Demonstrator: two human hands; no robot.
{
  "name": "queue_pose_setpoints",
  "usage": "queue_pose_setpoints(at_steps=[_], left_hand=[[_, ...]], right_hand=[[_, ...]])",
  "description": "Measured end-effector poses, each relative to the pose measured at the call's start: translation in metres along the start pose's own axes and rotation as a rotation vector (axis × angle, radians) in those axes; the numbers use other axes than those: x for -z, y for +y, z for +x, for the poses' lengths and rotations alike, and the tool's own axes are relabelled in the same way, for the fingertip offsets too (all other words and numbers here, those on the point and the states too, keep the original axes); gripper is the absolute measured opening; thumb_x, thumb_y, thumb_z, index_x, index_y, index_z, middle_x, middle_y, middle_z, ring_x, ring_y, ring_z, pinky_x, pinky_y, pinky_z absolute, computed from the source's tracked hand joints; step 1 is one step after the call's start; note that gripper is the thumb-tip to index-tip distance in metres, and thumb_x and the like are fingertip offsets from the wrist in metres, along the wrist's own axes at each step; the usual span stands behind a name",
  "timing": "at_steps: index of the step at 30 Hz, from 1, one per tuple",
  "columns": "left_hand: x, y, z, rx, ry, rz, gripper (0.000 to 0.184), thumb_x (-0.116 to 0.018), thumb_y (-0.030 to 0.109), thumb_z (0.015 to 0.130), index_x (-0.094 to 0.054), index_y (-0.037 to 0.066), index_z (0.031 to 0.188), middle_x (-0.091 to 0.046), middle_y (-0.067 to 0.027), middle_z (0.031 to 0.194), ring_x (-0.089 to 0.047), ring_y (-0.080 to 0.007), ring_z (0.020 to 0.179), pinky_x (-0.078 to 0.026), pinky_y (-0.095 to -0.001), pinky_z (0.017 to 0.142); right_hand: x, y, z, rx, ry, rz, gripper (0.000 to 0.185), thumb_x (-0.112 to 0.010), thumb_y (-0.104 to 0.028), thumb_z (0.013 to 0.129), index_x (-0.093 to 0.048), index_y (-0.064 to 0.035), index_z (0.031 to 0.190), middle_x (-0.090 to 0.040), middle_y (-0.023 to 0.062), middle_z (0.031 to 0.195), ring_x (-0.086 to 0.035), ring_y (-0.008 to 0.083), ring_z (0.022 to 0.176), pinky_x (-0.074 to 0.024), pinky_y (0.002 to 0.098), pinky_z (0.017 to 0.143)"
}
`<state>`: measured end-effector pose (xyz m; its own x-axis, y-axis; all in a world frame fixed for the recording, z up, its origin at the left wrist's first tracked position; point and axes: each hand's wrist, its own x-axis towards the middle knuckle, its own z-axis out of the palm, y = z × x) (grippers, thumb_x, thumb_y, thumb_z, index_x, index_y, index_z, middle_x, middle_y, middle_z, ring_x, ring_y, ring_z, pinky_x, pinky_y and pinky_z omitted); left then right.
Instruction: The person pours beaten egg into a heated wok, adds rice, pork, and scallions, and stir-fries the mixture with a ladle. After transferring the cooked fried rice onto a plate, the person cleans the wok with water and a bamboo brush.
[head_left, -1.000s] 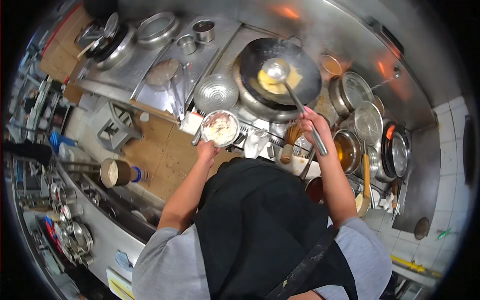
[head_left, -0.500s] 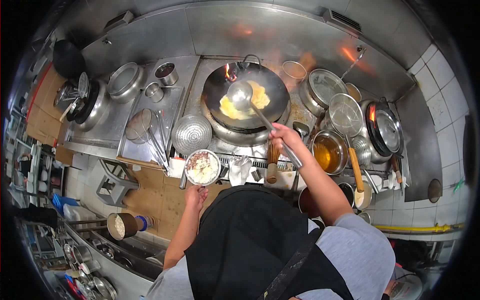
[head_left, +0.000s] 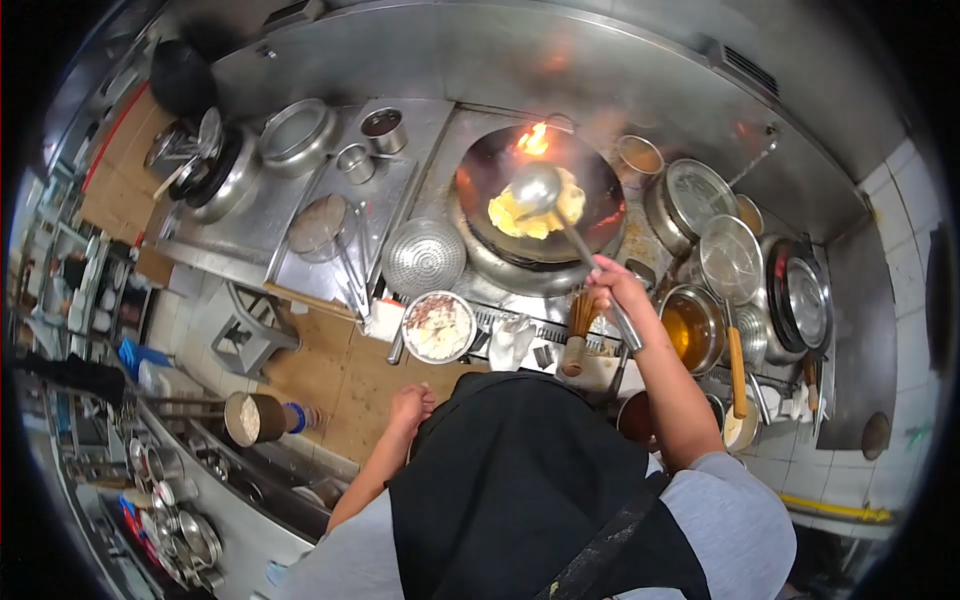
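Note:
My right hand (head_left: 618,284) is closed around the handle of a metal ladle (head_left: 536,188). The ladle's bowl rests over yellow egg (head_left: 532,222) in the black wok (head_left: 480,185), and flames show at the wok's far side. A bowl of rice and chopped meat (head_left: 439,327) stands at the counter's front edge, beside the perforated strainer (head_left: 423,257). Below that bowl, apart from it, my left hand (head_left: 411,405) has its fingers curled in near the apron, with nothing visible in them.
Right of the wok are a pot of amber oil (head_left: 690,335), a wire strainer (head_left: 730,258) and stacked pans. A bamboo brush (head_left: 577,335) and white cloth (head_left: 511,342) lie along the front. A grey stool (head_left: 250,328) stands at left.
My left hand has let go of the bowl and drawn back toward my body. The ladle has moved over the egg, which is more spread, and the flames have flared. The view has shifted.

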<state>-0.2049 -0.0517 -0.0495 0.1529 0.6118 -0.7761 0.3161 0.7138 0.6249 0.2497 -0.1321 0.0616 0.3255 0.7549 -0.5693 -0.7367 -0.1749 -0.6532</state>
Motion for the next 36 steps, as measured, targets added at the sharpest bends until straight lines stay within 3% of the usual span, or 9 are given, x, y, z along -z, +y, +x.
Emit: queue_pose_setpoints(at_steps=[6,8,10,13,17,19,23,28,36], left_hand=[[0.001,0.018,-0.011,-0.157,0.066,0.097,0.028,-0.055,0.026,0.100,-0.066,0.001,0.091,-0.063,-0.0034,0.077,-0.055,-0.0138,0.064,-0.047,-0.0300,0.058],[0.002,-0.008,0.023,-0.617,0.150,0.092,0.023,-0.055,0.020,0.099,-0.065,0.001,0.092,-0.062,-0.0028,0.075,-0.057,-0.0139,0.067,-0.048,-0.0303,0.061],[-0.002,0.015,-0.008,-0.638,0.229,0.271,0.018,-0.055,0.014,0.094,-0.069,0.002,0.092,-0.069,-0.0127,0.079,-0.065,-0.0218,0.075,-0.052,-0.0376,0.069],[-0.013,0.027,-0.027,-0.601,0.208,0.200,0.013,-0.058,0.011,0.092,-0.068,0.003,0.094,-0.069,-0.0121,0.080,-0.065,-0.0205,0.074,-0.052,-0.0361,0.068],[-0.015,0.025,-0.043,-0.602,0.047,0.254,0.014,-0.062,0.015,0.093,-0.066,0.004,0.100,-0.064,-0.0030,0.078,-0.058,-0.0130,0.072,-0.050,-0.0303,0.068],[-0.014,0.024,-0.052,-0.620,0.053,0.283,0.015,-0.064,0.015,0.092,-0.066,0.003,0.100,-0.064,-0.0035,0.080,-0.059,-0.0133,0.074,-0.051,-0.0305,0.069],[-0.003,0.017,-0.069,-0.605,0.089,0.304,0.019,-0.066,0.017,0.089,-0.065,0.003,0.101,-0.068,-0.0094,0.086,-0.065,-0.0212,0.080,-0.053,-0.0356,0.075],[0.006,-0.007,-0.072,-0.607,0.166,0.298,0.021,-0.067,0.017,0.089,-0.065,0.002,0.103,-0.069,-0.0108,0.088,-0.067,-0.0230,0.082,-0.053,-0.0365,0.076],[0.010,0.007,-0.085,-0.558,0.112,0.395,0.029,-0.067,0.021,0.089,-0.066,0.001,0.110,-0.071,-0.0153,0.097,-0.069,-0.0265,0.090,-0.055,-0.0376,0.079]], right_hand=[[0.025,0.072,0.068,0.615,0.390,-0.732,0.065,-0.065,0.004,0.088,-0.042,-0.0064,0.148,-0.063,0.0091,0.082,-0.055,0.0136,0.054,-0.0398,0.0312,0.041],[-0.050,0.057,-0.022,0.339,0.352,-0.500,0.062,-0.062,0.005,0.088,-0.042,-0.0072,0.145,-0.058,0.0083,0.073,-0.050,0.0165,0.047,-0.0376,0.0329,0.040],[-0.037,0.048,-0.040,0.132,0.157,-0.280,0.056,-0.059,0.000,0.092,-0.042,-0.0105,0.145,-0.061,0.0086,0.081,-0.049,0.0142,0.050,-0.0356,0.0302,0.042],[0.011,0.012,-0.006,-0.086,-0.224,0.109,0.053,-0.055,-0.002,0.092,-0.043,-0.0111,0.143,-0.059,0.0094,0.085,-0.043,0.0088,0.050,-0.0330,0.0213,0.037],[0.001,0.014,0.041,0.092,-0.026,-0.175,0.048,-0.055,-0.003,0.094,-0.044,-0.0086,0.141,-0.060,0.0083,0.084,-0.044,0.0104,0.048,-0.0378,0.0246,0.038],[0.004,0.039,0.061,0.426,0.247,-0.572,0.050,-0.057,-0.003,0.094,-0.044,-0.0073,0.142,-0.060,0.0076,0.081,-0.045,0.0114,0.048,-0.0382,0.0269,0.039],[-0.009,0.061,0.026,0.406,0.299,-0.525,0.052,-0.059,-0.004,0.094,-0.043,-0.0067,0.143,-0.060,0.0071,0.078,-0.045,0.0114,0.048,-0.0376,0.0283,0.039],[0.022,0.013,0.014,0.030,-0.130,-0.046,0.060,-0.058,-0.001,0.089,-0.039,-0.0081,0.146,-0.060,0.0083,0.088,-0.045,0.0132,0.049,-0.0381,0.0272,0.038],[-0.001,0.027,0.036,0.281,0.194,-0.416,0.052,-0.057,-0.003,0.093,-0.042,-0.0070,0.142,-0.058,0.0052,0.081,-0.044,0.0114,0.048,-0.0387,0.0275,0.040]])
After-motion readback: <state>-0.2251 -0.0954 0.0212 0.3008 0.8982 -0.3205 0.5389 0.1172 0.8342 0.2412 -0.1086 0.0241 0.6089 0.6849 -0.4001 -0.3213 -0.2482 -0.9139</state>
